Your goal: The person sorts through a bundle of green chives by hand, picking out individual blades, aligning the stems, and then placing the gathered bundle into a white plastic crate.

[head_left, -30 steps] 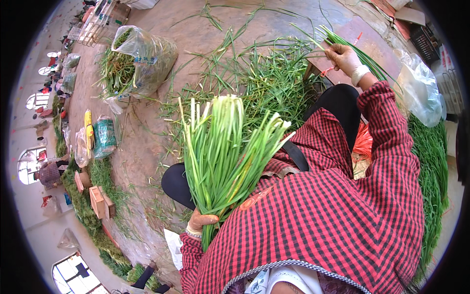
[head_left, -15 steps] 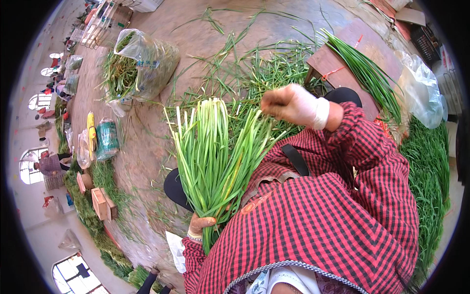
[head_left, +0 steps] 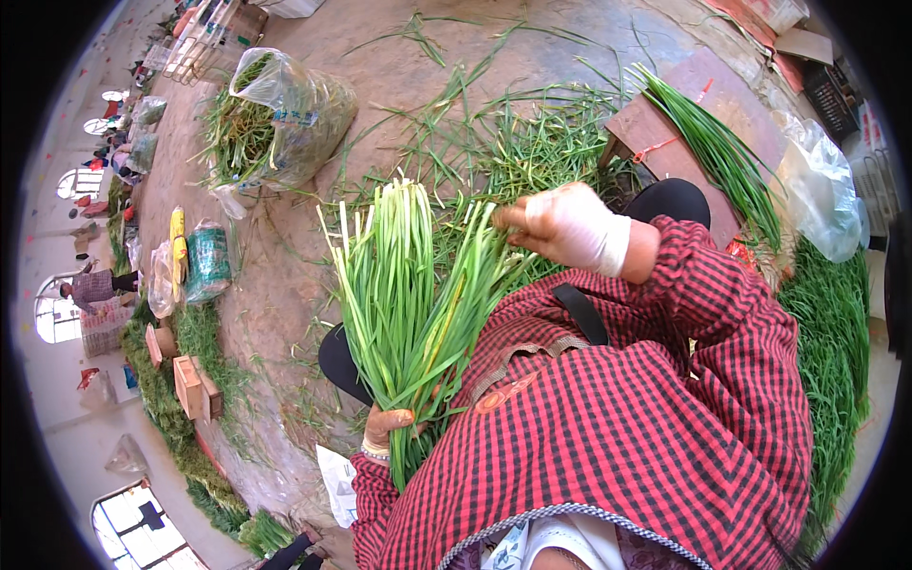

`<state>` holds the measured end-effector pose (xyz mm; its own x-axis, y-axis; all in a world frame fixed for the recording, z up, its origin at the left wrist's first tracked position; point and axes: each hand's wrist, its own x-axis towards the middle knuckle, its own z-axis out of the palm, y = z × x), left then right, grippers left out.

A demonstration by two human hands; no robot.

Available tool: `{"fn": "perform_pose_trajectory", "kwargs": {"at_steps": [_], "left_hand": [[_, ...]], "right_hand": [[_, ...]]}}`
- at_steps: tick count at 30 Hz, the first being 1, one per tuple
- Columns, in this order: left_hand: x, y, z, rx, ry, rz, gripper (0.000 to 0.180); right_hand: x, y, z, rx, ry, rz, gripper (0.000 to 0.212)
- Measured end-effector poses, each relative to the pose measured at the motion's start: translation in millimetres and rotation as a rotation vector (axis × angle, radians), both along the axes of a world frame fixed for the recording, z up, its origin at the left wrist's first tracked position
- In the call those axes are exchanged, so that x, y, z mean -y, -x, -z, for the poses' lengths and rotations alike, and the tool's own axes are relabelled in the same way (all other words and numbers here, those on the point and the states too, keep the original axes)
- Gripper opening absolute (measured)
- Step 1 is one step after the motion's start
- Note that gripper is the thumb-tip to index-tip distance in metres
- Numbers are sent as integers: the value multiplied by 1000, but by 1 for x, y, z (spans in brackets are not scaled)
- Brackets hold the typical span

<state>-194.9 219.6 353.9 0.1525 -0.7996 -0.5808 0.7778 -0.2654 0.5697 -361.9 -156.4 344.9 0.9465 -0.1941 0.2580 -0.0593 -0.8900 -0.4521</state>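
A thick bunch of chives [head_left: 394, 285] with pale cut ends fans upward in front of my lap, split into a larger left part and a smaller right part. My left hand [head_left: 388, 427], gloved, is wrapped round its lower, leafy end. My right hand [head_left: 565, 226], in a whitish glove with a wrapped wrist, is at the pale ends of the right part. Its fingers are bent together around the stalk tips there, slightly blurred. Loose chive trimmings [head_left: 541, 142] lie heaped on the floor just beyond the bunch.
A low wooden stool [head_left: 655, 133] at the right bears a tied chive bundle [head_left: 708, 142]. Beside it are a clear plastic bag [head_left: 822, 190] and a long green pile [head_left: 826, 332]. A stuffed plastic bag [head_left: 313, 123] and a teal roll [head_left: 208, 261] stand at the left.
My right hand has come down and left a little, its fingers now reaching onto the stalk ends. The left hand keeps its hold on the bunch. The whole view has shifted slightly.
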Motion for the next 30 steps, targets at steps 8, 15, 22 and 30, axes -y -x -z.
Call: {"fn": "perform_pose_trajectory", "kwargs": {"at_steps": [8, 15, 22, 30], "left_hand": [[-7, 1, 1, 55, -12, 1, 74], [5, -4, -8, 176, -74, 73, 66], [42, 14, -29, 410, -125, 32, 58], [32, 7, -17, 475, -185, -91, 61]], "right_hand": [[45, 7, 12, 122, 55, 85, 7], [98, 43, 19, -224, -9, 693, 30], [-33, -22, -9, -15, -342, -55, 27], [-95, -18, -23, -145, -618, -630, 18]]}}
